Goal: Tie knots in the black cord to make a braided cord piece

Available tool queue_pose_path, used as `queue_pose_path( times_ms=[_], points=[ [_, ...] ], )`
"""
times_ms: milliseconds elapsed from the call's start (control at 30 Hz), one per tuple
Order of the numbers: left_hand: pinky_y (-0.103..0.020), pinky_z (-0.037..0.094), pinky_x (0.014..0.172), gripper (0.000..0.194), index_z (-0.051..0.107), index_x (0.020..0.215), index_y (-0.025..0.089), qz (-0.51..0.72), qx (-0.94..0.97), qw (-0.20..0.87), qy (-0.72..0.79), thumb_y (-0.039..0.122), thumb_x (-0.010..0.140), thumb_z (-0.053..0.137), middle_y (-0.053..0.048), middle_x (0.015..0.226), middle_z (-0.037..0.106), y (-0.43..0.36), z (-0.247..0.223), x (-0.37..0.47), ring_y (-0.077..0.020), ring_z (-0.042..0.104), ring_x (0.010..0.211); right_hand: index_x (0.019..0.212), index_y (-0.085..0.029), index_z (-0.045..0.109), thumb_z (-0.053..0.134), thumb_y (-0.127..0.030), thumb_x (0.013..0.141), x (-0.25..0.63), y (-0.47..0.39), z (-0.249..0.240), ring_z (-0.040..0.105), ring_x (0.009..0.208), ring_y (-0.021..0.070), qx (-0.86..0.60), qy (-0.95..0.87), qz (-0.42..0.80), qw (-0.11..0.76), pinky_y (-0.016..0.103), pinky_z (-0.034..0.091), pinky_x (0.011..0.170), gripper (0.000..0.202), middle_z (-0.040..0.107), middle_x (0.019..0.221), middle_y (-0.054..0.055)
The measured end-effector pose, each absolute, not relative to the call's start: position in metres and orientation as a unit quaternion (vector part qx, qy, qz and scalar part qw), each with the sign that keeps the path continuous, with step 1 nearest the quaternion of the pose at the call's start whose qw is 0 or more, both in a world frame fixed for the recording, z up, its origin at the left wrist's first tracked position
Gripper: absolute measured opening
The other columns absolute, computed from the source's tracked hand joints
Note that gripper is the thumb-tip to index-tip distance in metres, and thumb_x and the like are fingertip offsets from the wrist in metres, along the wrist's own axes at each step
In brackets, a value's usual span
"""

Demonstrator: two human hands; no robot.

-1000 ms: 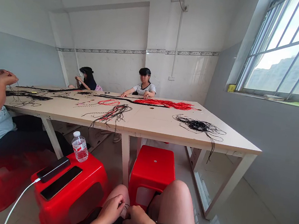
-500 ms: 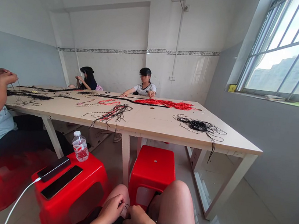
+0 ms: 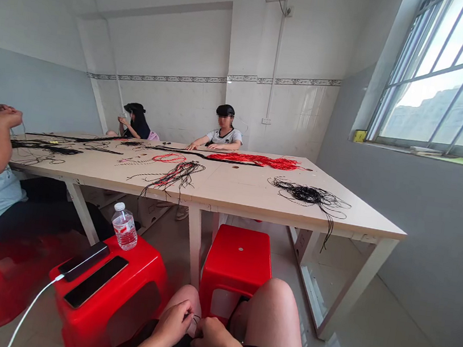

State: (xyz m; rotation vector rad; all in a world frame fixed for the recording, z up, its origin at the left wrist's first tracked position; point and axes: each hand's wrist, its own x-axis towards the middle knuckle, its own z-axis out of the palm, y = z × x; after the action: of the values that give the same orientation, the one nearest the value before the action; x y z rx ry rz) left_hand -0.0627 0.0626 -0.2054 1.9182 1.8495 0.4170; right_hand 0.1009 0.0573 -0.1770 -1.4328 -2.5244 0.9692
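Note:
Low over my lap, my left hand (image 3: 174,322) is closed, its thumb and forefinger pinched on a thin black cord (image 3: 196,317). The cord runs across the small gap to my right hand (image 3: 211,337), which is closed with its fingers curled down. The fingertips of that hand are mostly hidden, though the cord seems to end in them. On the table (image 3: 249,196) ahead lie a bundle of black and red cords (image 3: 177,176) and a tangled heap of black cords (image 3: 308,194).
Left of my knees, a red stool (image 3: 139,264) bears a water bottle (image 3: 124,227), a phone (image 3: 96,282) and a black power bank (image 3: 83,262) with a white cable. Another red stool (image 3: 239,255) stands before me. Co-workers sit around the table, near red cords (image 3: 254,160).
My hands have hardly moved. Across the table, a co-worker's raised hand has come down onto the tabletop. The co-worker on the left has shifted their hands slightly.

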Motion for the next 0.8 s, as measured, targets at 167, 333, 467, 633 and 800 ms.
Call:
queue_pose_path(
  times_ms=[167,333,467,633,800],
  points=[
    [-0.022,0.034,0.065,0.012,0.058,0.081,0.019,0.144,0.692,0.218,0.673,0.017,0.08,0.047,0.0,0.077,0.065,0.062,-0.204,-0.062,-0.0129,0.057,0.074,0.088,-0.021,0.076,0.055,-0.02,0.067,0.102,0.057,-0.175,0.069,0.084,0.0232,-0.469,-0.823,0.317,0.041,0.023,0.048,0.067,0.03,0.075,0.089,0.006],
    [-0.022,0.034,0.065,0.013,0.059,0.081,0.02,0.139,0.686,0.225,0.678,0.017,0.08,0.046,0.001,0.077,0.065,0.059,-0.197,-0.059,-0.0129,0.056,0.074,0.088,-0.022,0.076,0.055,-0.02,0.067,0.102,0.056,-0.174,0.069,0.084,0.0228,-0.472,-0.821,0.319,0.038,0.023,0.048,0.067,0.029,0.075,0.088,0.005],
    [-0.021,0.034,0.065,0.012,0.059,0.081,0.02,0.134,0.684,0.22,0.683,0.018,0.081,0.047,0.0,0.078,0.065,0.059,-0.195,-0.058,-0.0128,0.056,0.075,0.088,-0.022,0.076,0.056,-0.02,0.067,0.101,0.057,-0.176,0.069,0.084,0.0226,-0.475,-0.818,0.322,0.036,0.023,0.047,0.067,0.029,0.075,0.088,0.005],
    [-0.021,0.033,0.064,0.011,0.058,0.08,0.02,0.127,0.687,0.21,0.684,0.018,0.08,0.047,0.001,0.078,0.065,0.062,-0.199,-0.06,-0.0127,0.057,0.075,0.085,-0.021,0.076,0.056,-0.019,0.066,0.101,0.057,-0.175,0.069,0.082,0.0234,-0.48,-0.814,0.327,0.038,0.024,0.047,0.064,0.027,0.075,0.087,0.006],
    [-0.022,0.033,0.063,0.011,0.057,0.078,0.02,0.139,0.69,0.208,0.68,0.018,0.081,0.046,0.0,0.078,0.066,0.061,-0.203,-0.063,-0.0133,0.058,0.075,0.088,-0.019,0.075,0.055,-0.014,0.065,0.101,0.054,-0.173,0.07,0.08,0.0245,-0.489,-0.806,0.332,0.038,0.024,0.046,0.061,0.031,0.075,0.087,0.007]
  ],
)
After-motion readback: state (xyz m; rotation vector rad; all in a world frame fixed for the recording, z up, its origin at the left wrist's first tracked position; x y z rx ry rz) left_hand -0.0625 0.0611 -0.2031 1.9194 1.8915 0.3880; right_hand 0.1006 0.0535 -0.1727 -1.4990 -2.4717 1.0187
